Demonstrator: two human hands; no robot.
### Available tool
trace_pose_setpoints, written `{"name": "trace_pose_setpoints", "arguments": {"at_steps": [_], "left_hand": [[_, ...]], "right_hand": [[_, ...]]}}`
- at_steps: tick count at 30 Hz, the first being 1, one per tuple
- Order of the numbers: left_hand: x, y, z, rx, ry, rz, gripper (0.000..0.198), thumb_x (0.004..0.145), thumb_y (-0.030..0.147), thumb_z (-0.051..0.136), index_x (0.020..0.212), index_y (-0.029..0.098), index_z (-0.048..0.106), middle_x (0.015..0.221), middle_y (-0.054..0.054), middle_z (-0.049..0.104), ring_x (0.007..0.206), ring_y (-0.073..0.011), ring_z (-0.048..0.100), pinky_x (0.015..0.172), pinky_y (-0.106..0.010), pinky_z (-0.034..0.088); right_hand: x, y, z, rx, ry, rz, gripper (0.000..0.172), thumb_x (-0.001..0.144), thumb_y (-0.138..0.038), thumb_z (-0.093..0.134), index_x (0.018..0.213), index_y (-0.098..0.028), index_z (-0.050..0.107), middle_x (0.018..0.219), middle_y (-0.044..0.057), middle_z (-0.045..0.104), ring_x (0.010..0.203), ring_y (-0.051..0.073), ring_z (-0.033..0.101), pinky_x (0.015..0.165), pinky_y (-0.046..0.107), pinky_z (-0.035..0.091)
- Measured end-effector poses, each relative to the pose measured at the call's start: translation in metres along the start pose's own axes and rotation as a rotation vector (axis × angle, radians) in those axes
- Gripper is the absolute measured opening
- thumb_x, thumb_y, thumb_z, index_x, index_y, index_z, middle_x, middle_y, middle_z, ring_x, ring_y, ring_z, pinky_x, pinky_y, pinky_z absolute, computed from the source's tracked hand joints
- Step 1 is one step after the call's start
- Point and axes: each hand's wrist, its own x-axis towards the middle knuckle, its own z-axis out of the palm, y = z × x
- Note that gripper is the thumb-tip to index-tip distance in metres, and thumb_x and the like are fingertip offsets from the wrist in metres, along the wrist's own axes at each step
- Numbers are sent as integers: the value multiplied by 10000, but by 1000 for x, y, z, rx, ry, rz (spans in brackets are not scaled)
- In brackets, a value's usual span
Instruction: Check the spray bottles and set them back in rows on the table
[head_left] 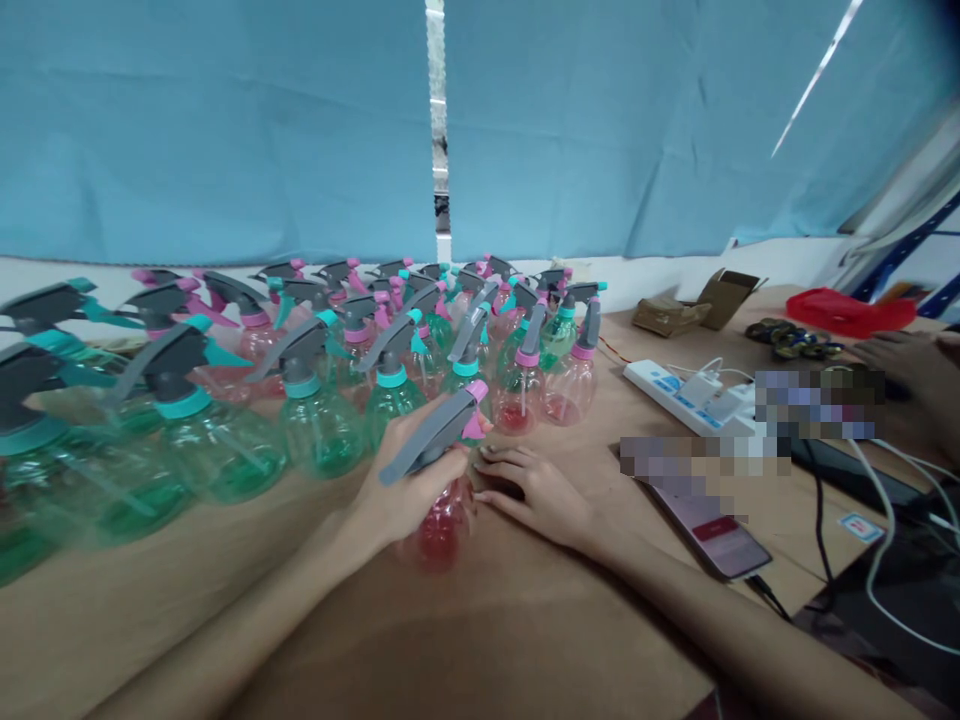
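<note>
My left hand (409, 480) is wrapped around the neck of a pink spray bottle (442, 530) with a grey trigger head and pink nozzle, which stands on the brown table (487, 640). My right hand (536, 490) rests beside the bottle's base, fingers curled toward it and touching it; whether it grips the bottle is unclear. Behind them stands a crowd of several green spray bottles (322, 425) and pink ones (517, 395), all with grey trigger heads.
A phone (716, 535) lies right of my right hand. A white power strip (679, 395) with plugs and cables sits further right. Another person's hand (911, 365) is at the right edge, near a red tray (847, 310) and a small cardboard box (724, 295).
</note>
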Motion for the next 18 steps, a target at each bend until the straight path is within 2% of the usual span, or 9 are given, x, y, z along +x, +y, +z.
{"name": "trace_pose_setpoints", "arguments": {"at_steps": [3, 7, 15, 18], "left_hand": [[1, 4, 0, -14, 44, 12, 68, 695, 223, 476, 702, 221, 544, 610, 40, 475, 543, -126, 427, 504, -253, 389], [1, 7, 0, -33, 16, -20, 74, 704, 228, 484, 676, 217, 551, 604, 34, 503, 560, -133, 449, 525, -264, 405], [0, 6, 0, -46, 24, 11, 171, 697, 208, 480, 806, 240, 608, 626, 40, 496, 565, -142, 454, 538, -269, 410], [-1, 4, 1, -106, 0, -16, 135, 720, 208, 492, 818, 214, 586, 665, 31, 525, 601, -140, 496, 603, -279, 449]], "right_hand": [[0, 0, -1, 43, 22, 7, 350, 880, -405, 556, 1148, -198, 644, 1195, 94, 649, 1163, 213, 555, 995, 406, 444], [0, 1, -3, 70, 28, 1, 343, 879, -407, 557, 1142, -208, 650, 1187, 91, 656, 1162, 214, 559, 988, 413, 451], [0, 2, -1, 57, 28, 4, 354, 873, -402, 570, 1142, -187, 653, 1193, 96, 655, 1161, 215, 564, 992, 402, 452], [0, 2, -2, 69, 21, 3, 335, 885, -391, 555, 1142, -198, 652, 1188, 87, 659, 1172, 209, 563, 1001, 412, 448]]}}
